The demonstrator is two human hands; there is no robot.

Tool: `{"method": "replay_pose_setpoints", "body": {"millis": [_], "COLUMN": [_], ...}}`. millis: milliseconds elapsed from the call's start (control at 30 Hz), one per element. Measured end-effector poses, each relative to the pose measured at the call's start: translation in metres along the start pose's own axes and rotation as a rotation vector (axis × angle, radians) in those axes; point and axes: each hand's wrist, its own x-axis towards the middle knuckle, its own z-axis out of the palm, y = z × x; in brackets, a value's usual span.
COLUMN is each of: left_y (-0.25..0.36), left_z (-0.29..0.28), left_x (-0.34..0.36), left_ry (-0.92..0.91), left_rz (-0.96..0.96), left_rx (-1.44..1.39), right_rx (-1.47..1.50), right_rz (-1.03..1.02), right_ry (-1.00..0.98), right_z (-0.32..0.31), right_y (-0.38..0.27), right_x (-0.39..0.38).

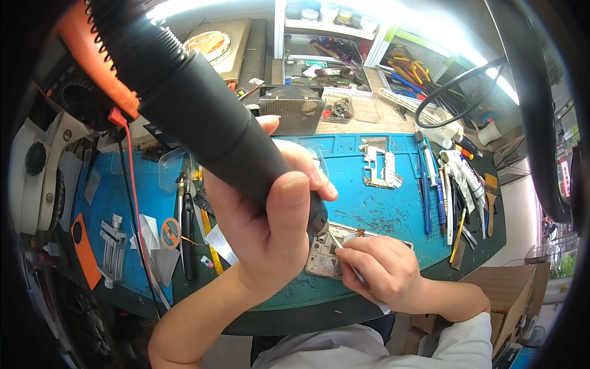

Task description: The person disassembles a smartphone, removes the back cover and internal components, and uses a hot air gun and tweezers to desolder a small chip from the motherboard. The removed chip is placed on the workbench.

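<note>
My left hand (261,221) is wrapped round the black handle of a hot air gun (230,132), which slants across the view from the upper left. Its nozzle (318,226) points down at a pale phone frame (321,263) on the blue mat (295,292). From the right, my right hand (387,270) pinches a slim metal tool (334,240), perhaps tweezers. The tool's tip is by the frame, just under the nozzle. Part of the frame is hidden behind my hands.
A silvery phone part (381,167) lies farther back on the mat. Screwdrivers, brushes and syringes (430,169) crowd the right side. At the left are a metal clamp holder (112,249), a solder spool (170,232) and a red test lead (136,206).
</note>
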Motion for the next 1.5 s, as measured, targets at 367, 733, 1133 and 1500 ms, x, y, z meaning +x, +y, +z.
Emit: {"method": "replay_pose_setpoints", "body": {"millis": [367,733,1133,1500], "left_y": [-0.001,-0.003,-0.005,-0.007], "left_z": [0.0,-0.002,-0.005,-0.004], "left_x": [0.0,0.001,0.001,0.0], "left_ry": [-0.008,-0.01,-0.011,0.037], "left_rz": [0.013,0.016,0.012,0.005], "left_rx": [0.0,0.021,0.043,0.03], "right_rx": [-0.031,-0.237,-0.272,-0.211], "right_rz": [-0.047,-0.109,-0.096,-0.061], "right_ry": [0.027,-0.024,-0.073,-0.086], "right_z": [0.005,-0.007,-0.011,-0.011], "right_y": [0.004,0.003,-0.002,0.0], "right_x": [-0.006,-0.01,-0.012,-0.017]}}
